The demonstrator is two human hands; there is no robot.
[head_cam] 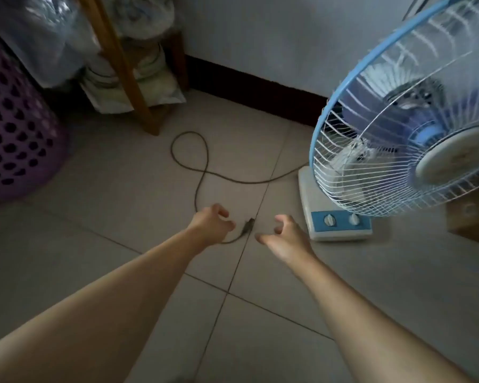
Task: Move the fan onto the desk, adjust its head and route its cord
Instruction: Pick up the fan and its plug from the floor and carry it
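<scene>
Both forearms reached down over the tiled floor [127, 189]. Left hand [209, 225] curled loosely above the cord [202, 172], contact unclear; its plug [247, 227] lay between the hands. Right hand [284, 239] hung half open, holding nothing. At three o'clock stood the blue-rimmed fan [398, 134], base [335, 214] on the floor; at nine o'clock, a purple basket [14, 139].

1. One fan [415, 139], with two knobs [341, 220] on its base.
2. One cord [202, 172], ending in one plug [247, 226].
3. Two hands: left hand [212, 225], right hand [284, 239].
4. One purple basket [14, 139].
</scene>
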